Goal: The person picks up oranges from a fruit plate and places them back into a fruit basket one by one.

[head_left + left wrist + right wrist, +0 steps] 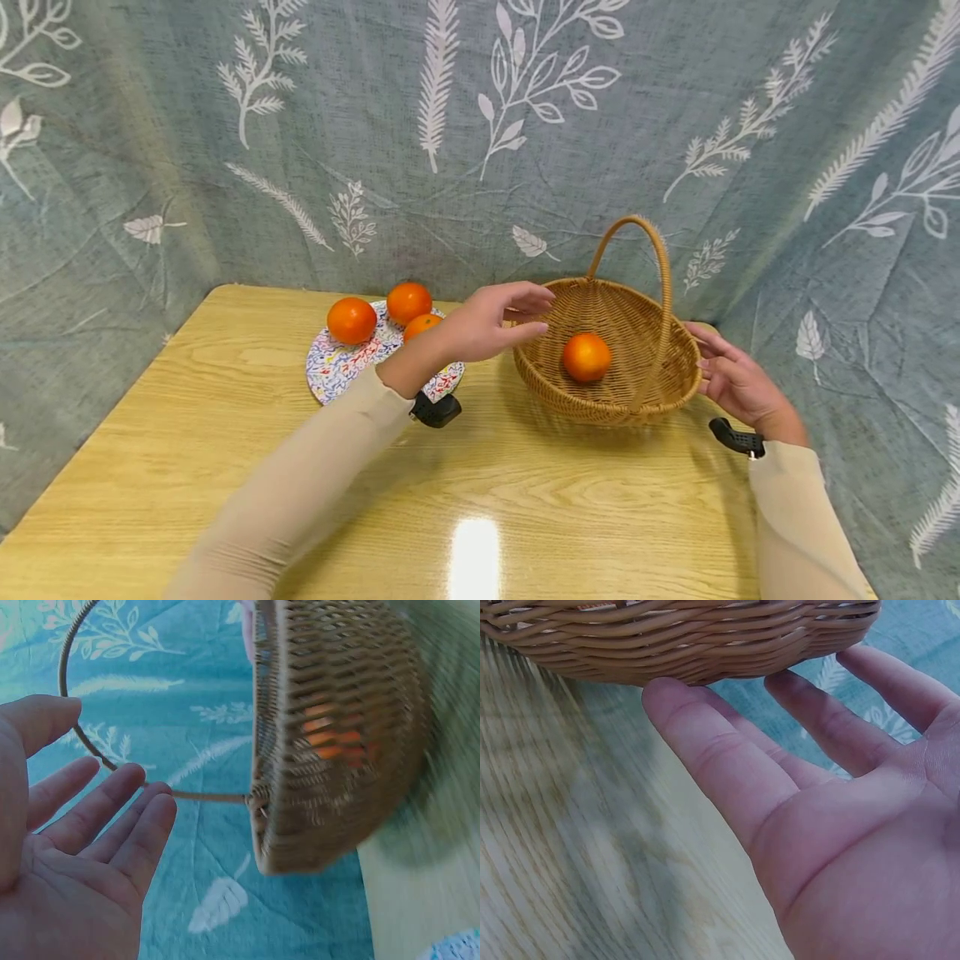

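A brown wicker basket with a tall arched handle holds one orange fruit, perhaps a persimmon or tangerine. Beside the basket's left rim my left hand is spread, with nothing in it. In the left wrist view its fingers stand apart from the wicker, palm in sight. At the basket's right side, my right hand has its fingertips against the woven wall. The right wrist view shows the fingers nearly straight along the basket's outside.
To the left, a round plate with coloured specks carries several orange fruits, partly hidden by my left arm. Both stand on a light wooden table. A grey-green leaf-patterned cloth hangs behind and along the sides.
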The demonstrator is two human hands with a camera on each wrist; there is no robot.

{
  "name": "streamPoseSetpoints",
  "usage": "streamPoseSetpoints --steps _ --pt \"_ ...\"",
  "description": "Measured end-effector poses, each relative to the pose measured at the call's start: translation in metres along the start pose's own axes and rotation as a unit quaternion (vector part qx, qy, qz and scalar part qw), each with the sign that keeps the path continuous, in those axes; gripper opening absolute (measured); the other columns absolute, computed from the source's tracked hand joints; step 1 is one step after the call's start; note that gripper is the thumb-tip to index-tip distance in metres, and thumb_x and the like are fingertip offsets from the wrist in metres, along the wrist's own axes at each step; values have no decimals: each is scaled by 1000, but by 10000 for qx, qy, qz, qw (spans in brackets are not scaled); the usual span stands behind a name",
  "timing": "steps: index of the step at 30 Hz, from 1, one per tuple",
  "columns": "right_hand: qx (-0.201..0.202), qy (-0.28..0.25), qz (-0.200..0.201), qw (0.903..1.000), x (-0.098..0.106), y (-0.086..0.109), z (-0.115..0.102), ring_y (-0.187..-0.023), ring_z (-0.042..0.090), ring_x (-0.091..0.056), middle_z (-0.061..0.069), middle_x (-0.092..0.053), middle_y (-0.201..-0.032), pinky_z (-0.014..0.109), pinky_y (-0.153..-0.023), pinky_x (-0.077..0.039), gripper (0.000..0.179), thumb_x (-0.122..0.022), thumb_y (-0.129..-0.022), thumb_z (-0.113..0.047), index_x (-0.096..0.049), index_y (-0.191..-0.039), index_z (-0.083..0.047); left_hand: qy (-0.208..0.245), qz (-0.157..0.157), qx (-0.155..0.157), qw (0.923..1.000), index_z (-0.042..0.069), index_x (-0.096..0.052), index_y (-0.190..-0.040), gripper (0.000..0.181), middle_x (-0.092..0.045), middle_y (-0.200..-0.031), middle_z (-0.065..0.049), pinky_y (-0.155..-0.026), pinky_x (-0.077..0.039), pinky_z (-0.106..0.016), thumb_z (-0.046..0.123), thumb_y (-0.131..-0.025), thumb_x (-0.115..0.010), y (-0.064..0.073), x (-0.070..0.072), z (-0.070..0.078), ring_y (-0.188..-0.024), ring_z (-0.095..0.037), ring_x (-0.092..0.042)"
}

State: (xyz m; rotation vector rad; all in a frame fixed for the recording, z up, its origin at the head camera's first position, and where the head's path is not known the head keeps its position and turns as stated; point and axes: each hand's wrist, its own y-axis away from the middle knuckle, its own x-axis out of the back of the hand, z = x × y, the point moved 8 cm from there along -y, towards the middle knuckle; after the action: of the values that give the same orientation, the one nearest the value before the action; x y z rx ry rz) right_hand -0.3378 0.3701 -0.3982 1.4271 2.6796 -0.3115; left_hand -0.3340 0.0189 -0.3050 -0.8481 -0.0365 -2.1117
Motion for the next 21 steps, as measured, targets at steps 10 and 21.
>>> streamPoseSetpoints --steps 10,21 --pt "56 -92 8 9999 0 0 0 -120 21 -67 6 -49 -151 36 -92 -61 60 -23 -106 9 -13 -164 -3 -39 389 143 9991 7 -56 -143 42 -62 -143 -12 -115 -46 -40 20 -103 -63 44 20 -24 -135 -25 -57" --pt "-174 383 468 9980 3 2 3 -119 19 -68 3 -52 -146 35 -91 -61 57 -31 -110 0 -14 -164 -5 -592 796 846 9915 9 -57 -144 47 -59 -146 -10 -108 -51 -52 24 -101 -68 100 40 -62 -133 -36 -58"
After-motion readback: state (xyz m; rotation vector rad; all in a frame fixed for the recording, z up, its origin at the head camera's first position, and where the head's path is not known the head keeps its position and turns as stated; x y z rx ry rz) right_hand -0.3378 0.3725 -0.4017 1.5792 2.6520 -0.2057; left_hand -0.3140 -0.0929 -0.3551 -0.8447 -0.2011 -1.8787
